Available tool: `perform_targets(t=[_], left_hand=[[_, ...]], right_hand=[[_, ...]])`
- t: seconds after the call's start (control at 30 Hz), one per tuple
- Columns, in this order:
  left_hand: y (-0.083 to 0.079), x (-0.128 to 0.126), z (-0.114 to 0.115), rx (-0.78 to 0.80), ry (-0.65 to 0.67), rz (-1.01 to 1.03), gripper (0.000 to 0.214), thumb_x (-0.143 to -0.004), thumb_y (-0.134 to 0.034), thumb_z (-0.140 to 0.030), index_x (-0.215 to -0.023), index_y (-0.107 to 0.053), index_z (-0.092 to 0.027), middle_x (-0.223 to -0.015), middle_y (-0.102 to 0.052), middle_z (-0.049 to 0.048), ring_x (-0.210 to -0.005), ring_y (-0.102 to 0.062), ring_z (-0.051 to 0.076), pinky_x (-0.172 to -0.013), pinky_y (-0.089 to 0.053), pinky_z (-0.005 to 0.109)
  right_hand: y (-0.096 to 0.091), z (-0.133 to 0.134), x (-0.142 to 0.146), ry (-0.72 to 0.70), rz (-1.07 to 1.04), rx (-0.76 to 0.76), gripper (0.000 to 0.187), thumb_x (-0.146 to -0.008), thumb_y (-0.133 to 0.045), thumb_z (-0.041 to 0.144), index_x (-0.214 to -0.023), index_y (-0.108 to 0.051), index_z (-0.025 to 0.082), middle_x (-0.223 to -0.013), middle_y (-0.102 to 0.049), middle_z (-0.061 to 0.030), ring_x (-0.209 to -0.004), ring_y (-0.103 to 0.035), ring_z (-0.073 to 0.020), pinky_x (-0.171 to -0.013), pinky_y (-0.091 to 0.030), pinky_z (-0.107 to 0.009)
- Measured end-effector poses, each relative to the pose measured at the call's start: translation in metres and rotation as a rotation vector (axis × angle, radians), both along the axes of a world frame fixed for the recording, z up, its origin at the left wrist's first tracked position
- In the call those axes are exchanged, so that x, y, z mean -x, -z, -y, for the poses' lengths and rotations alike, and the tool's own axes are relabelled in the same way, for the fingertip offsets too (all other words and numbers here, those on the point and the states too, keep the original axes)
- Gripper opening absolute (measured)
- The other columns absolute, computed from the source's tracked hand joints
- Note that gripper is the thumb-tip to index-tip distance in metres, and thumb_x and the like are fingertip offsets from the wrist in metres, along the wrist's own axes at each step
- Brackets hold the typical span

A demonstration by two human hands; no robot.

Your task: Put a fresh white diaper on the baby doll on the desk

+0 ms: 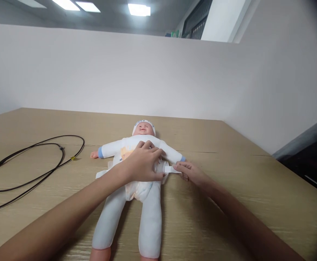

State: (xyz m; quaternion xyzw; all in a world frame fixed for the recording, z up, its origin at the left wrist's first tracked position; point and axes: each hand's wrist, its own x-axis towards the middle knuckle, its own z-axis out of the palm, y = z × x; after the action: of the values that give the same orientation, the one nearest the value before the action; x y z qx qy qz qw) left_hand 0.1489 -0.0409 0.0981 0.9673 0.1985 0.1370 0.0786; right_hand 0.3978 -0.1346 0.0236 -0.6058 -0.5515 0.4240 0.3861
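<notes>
A baby doll [151,217] in a white suit with blue cuffs lies on its back, head away from me. Around its hips is a white diaper [139,190] with a faint print. My left hand [144,161] rests across the doll's belly and the diaper's front, thumb spread from the curved fingers. Between thumb and fingers of my right hand [189,170] is the end of a white diaper tab [171,169], stretched out sideways from the diaper's right edge. At the left, another part of the diaper sticks out from under my left forearm.
The doll lies on a wood-coloured table [215,217]. A looped black cable [62,161] with a yellow tag lies at the left. Behind the table stands a pale partition [106,72]. Something dark [308,156] is beyond the right edge.
</notes>
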Motion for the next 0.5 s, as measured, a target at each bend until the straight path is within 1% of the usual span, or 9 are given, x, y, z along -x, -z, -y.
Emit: perform_targets(t=[0.1, 0.2, 0.27, 0.37, 0.5], left_hand=[[0.003, -0.002, 0.000, 0.002, 0.001, 0.009, 0.060, -0.086, -0.077, -0.055, -0.135, -0.065, -0.021, -0.117, -0.080, 0.0111, -0.120, -0.056, 0.040, -0.106, -0.042, 0.057], [0.005, -0.002, -0.001, 0.012, 0.007, 0.025, 0.071, -0.087, -0.077, -0.056, -0.146, -0.061, -0.020, -0.126, -0.079, 0.0131, -0.123, -0.056, 0.041, -0.108, -0.043, 0.059], [0.006, -0.002, -0.001, 0.013, 0.003, 0.028, 0.077, -0.087, -0.077, -0.055, -0.152, -0.057, -0.019, -0.132, -0.077, 0.0145, -0.125, -0.056, 0.042, -0.110, -0.042, 0.060], [0.005, -0.001, 0.000, 0.008, -0.003, 0.020, 0.083, -0.087, -0.077, -0.054, -0.157, -0.054, -0.017, -0.136, -0.076, 0.0160, -0.128, -0.055, 0.042, -0.112, -0.042, 0.060], [0.005, -0.002, 0.001, 0.001, 0.001, 0.009, 0.083, -0.088, -0.076, -0.054, -0.159, -0.052, -0.017, -0.138, -0.075, 0.0164, -0.128, -0.055, 0.042, -0.111, -0.042, 0.060]], right_hand=[[0.002, -0.017, 0.010, 0.024, -0.179, -0.049, 0.057, -0.085, -0.070, 0.075, -0.071, -0.045, 0.026, -0.065, -0.036, 0.0066, -0.060, -0.031, -0.0140, -0.060, -0.030, -0.032], [0.005, -0.032, 0.030, 0.034, -0.331, -0.099, 0.058, -0.085, -0.071, 0.075, -0.072, -0.040, 0.027, -0.068, -0.034, 0.0057, -0.063, -0.031, -0.0150, -0.062, -0.034, -0.034], [0.007, -0.039, 0.041, 0.029, -0.401, -0.108, 0.057, -0.085, -0.073, 0.073, -0.073, -0.041, 0.027, -0.069, -0.035, 0.0050, -0.064, -0.032, -0.0154, -0.063, -0.035, -0.034], [0.007, -0.041, 0.050, 0.026, -0.470, -0.113, 0.053, -0.086, -0.077, 0.069, -0.078, -0.047, 0.026, -0.071, -0.037, 0.0037, -0.066, -0.032, -0.0159, -0.064, -0.034, -0.035], [0.006, -0.038, 0.049, 0.034, -0.501, -0.125, 0.051, -0.088, -0.078, 0.065, -0.076, -0.048, 0.025, -0.071, -0.036, 0.0031, -0.068, -0.034, -0.0161, -0.066, -0.034, -0.036]])
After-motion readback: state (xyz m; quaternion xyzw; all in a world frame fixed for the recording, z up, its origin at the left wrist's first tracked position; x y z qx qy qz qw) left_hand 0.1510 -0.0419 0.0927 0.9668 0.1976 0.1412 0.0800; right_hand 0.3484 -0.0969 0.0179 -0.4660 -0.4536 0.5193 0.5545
